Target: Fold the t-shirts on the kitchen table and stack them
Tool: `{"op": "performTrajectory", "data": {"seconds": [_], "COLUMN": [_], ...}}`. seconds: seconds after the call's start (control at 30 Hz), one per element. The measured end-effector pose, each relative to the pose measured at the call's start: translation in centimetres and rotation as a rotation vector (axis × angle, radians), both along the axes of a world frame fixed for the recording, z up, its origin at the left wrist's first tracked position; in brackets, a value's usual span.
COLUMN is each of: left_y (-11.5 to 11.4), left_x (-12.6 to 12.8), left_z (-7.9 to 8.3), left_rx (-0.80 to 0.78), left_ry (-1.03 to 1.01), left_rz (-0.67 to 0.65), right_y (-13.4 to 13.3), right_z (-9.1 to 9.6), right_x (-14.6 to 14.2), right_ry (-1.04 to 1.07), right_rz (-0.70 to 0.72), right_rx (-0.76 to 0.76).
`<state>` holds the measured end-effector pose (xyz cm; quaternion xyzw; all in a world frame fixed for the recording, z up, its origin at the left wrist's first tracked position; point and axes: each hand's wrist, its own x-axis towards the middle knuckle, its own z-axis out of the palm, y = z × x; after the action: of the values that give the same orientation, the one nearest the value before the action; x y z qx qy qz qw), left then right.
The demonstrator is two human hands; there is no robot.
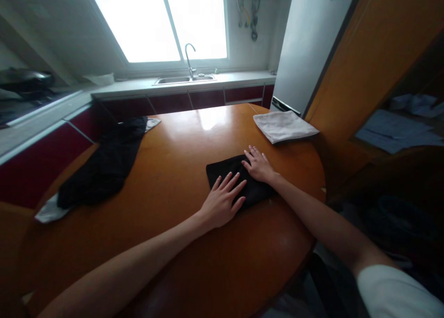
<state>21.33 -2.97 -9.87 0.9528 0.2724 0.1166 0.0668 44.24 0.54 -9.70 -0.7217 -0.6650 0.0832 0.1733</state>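
A folded piece of black cloth [225, 166] lies flat on the wooden table [166, 165] in front of me. My left hand [224, 200] rests on its near left part, palm down, fingers spread. On its far right part lies my right hand [258, 164], also flat with the fingers apart. Both hands touch the cloth without gripping it, and they cover part of its surface. What kind of garment the folded cloth is, I cannot tell.
A folded white cloth [285, 126] lies at the table's far right. Crumpled black clothing [104, 165] with white pieces showing at its ends lies along the left side. Behind the table are a counter with a sink [173, 80] and a tall refrigerator [308, 40].
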Motion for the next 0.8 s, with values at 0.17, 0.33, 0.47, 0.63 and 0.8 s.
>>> {"op": "performTrajectory", "data": {"seconds": [0.17, 0.33, 0.47, 0.63, 0.8], "left_y": [-0.2, -0.2, -0.1, 0.2, 0.9], "left_x": [-0.1, 0.0, 0.0, -0.1, 0.1], "left_z": [0.0, 0.0, -0.1, -0.4, -0.3], "left_rx": [-0.016, -0.017, -0.013, -0.029, -0.044], "left_ry": [-0.019, -0.05, -0.042, -0.102, -0.272], "left_rz": [0.0, -0.004, -0.01, -0.016, -0.005], "right_y": [-0.6, -2.3, -3.2, -3.6, -4.0], "right_z": [0.4, 1.4, 2.9, 4.7, 6.2], "right_x": [2.9, 5.0, 4.4, 4.1, 4.3], "right_ry": [0.159, 0.355, 0.591, 0.978, 1.073], "right_rz": [-0.227, -0.319, -0.304, -0.312, -0.229], "right_rx": [0.16, -0.079, -0.223, -0.49, -0.452]}}
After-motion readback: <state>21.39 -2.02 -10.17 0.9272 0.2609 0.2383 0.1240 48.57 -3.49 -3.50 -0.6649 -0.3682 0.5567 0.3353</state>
